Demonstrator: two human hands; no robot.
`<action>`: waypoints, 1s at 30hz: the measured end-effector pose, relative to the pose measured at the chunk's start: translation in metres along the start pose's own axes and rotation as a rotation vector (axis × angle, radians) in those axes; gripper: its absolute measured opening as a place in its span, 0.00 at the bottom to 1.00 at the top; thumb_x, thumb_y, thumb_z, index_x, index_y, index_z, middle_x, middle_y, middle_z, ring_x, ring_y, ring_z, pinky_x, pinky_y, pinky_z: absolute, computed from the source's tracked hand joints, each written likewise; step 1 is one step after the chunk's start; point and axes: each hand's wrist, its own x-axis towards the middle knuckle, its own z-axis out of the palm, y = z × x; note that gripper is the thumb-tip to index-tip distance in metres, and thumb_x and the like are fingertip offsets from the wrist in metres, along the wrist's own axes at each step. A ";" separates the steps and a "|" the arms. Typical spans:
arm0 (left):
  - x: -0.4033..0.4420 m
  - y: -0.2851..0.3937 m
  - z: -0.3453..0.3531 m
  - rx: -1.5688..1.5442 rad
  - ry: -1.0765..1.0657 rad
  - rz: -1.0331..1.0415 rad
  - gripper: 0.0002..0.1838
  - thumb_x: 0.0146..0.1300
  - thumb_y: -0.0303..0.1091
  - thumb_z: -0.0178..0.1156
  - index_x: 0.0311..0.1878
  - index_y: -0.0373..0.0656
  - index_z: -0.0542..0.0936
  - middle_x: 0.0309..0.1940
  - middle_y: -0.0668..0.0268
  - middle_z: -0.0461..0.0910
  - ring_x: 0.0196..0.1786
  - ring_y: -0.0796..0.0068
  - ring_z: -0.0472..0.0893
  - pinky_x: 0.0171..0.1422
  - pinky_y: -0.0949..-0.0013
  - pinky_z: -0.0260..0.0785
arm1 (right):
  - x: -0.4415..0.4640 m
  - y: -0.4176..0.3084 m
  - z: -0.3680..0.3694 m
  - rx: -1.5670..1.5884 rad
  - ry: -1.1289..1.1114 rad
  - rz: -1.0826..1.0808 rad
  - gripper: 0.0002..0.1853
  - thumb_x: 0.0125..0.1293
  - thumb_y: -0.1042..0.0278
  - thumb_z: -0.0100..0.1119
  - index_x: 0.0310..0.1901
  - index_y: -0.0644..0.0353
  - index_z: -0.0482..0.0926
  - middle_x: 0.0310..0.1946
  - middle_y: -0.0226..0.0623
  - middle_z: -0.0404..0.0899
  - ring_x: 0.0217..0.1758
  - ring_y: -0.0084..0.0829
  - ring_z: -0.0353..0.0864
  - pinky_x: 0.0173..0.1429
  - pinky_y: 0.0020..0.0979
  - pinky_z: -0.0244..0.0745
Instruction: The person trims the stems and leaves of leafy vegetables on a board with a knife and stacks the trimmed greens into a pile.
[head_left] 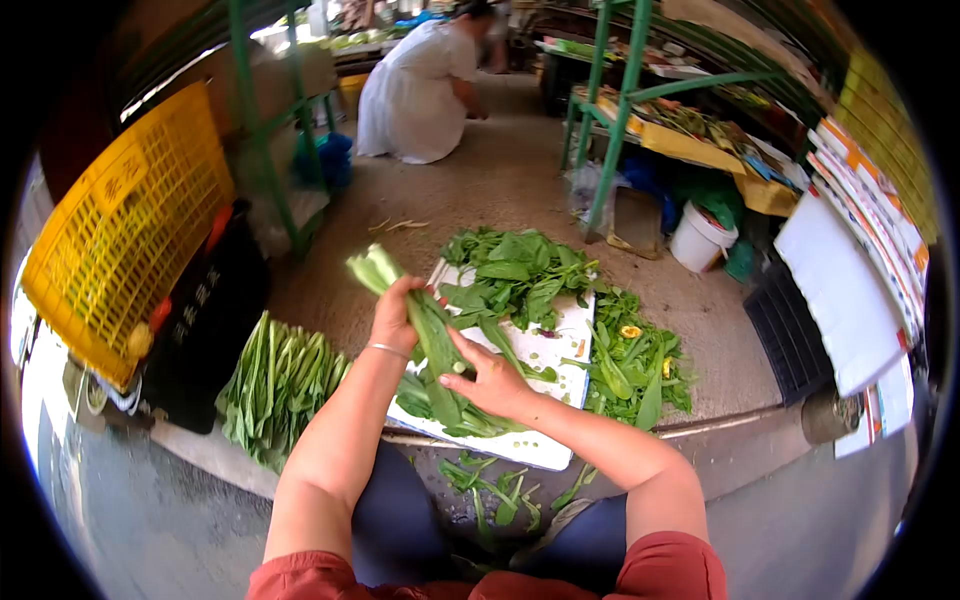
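Note:
My left hand point(397, 318) is closed around a bunch of leafy greens point(436, 345), its pale cut stalk ends pointing up and left. Lower on the bunch, my right hand point(490, 378) has its thumb and fingers around a leafy stalk whose pale end shows between them. The leaves hang over a white foam board point(545, 440), wet and dotted with green scraps. Loose green leaves point(520, 268) are heaped on the board's far part. To the left, a stack of bundled greens point(280, 385) lies with its stalks up.
More leaves point(635, 360) lie right of the board, and scraps point(500, 495) lie between my knees. A yellow crate point(130, 230) and black crate point(225, 300) stand left. Green shelf frames, a white bucket point(703, 238) and foam sheets point(850, 260) are right. A person in white point(420, 90) crouches ahead.

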 end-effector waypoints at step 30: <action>-0.096 0.192 -0.185 2.106 0.576 0.178 0.62 0.29 0.52 0.76 0.66 0.33 0.50 0.60 0.43 0.60 0.62 0.50 0.63 0.65 0.60 0.58 | 0.005 0.064 -0.035 0.449 -0.178 0.483 0.22 0.61 0.62 0.57 0.51 0.70 0.71 0.39 0.41 0.79 0.29 0.23 0.79 0.36 0.23 0.74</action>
